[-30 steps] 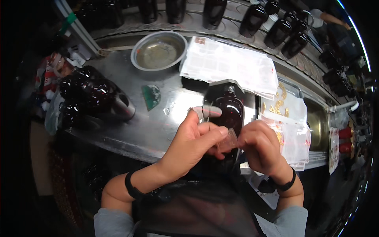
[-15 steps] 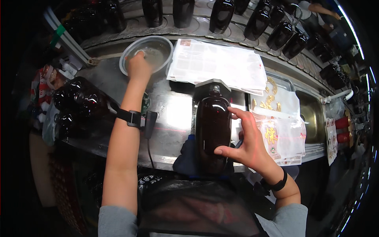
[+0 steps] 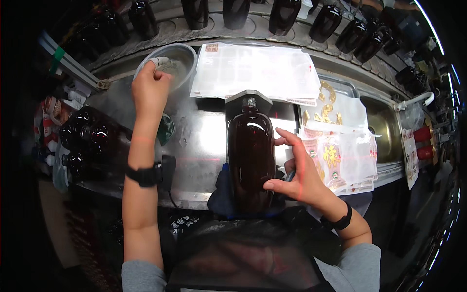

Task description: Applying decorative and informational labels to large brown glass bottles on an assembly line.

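A dark brown glass bottle lies in front of me, its neck against a grey angular stop at the far end. Beside its right edge is my right hand, fingers spread, the thumb resting against the glass. Part of a small bluish thing shows behind that hand; I cannot make out what it is. At the left, my left hand is over the rim of a clear plastic bowl of water. Its fingers are closed on a pale, wet wad, perhaps a cloth or sponge.
Stacked white sheets lie behind the bottle. Label sheets with gold lettering are at the right, before a metal sink. Dark bottles stand along a slatted conveyor; more bottles lie at the left. A blue cloth is under the bottle.
My left hand has risen out of the bowl's middle to its left rim, bringing the pale wad into view. My right hand stays beside the bottle. The whole view has shifted slightly.
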`<act>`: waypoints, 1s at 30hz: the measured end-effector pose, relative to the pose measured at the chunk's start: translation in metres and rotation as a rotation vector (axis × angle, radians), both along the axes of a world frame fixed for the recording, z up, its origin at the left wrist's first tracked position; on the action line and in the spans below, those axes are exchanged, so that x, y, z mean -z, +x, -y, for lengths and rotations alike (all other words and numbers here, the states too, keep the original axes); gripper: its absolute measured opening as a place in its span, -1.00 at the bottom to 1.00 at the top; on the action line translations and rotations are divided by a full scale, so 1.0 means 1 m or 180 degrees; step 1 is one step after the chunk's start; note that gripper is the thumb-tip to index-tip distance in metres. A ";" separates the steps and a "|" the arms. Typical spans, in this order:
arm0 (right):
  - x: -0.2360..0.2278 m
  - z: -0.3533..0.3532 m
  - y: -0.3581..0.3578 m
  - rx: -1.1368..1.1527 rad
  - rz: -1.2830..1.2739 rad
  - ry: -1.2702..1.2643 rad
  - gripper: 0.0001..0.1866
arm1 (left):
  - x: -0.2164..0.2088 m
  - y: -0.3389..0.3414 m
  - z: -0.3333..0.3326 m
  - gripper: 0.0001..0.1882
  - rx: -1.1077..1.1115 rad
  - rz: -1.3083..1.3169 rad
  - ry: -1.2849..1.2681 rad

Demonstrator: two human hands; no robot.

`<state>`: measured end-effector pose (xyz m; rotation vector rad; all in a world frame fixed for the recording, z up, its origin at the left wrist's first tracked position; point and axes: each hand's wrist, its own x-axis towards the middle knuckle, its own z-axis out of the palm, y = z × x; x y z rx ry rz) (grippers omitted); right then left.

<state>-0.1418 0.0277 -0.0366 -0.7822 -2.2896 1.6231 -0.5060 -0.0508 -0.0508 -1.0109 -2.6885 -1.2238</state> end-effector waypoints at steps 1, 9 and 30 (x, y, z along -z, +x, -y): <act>0.002 0.000 0.005 -0.0019 0.0030 0.0123 0.12 | -0.013 0.020 0.009 -0.62 0.0226 0.0236 0.0245; -0.005 0.013 -0.005 -0.0027 0.0308 -0.0588 0.21 | -0.060 0.139 0.068 -0.57 0.1722 0.2312 0.0621; -0.012 0.014 -0.040 0.0686 0.0340 0.0238 -0.17 | 0.003 0.153 0.040 -0.42 0.1468 0.1722 0.1157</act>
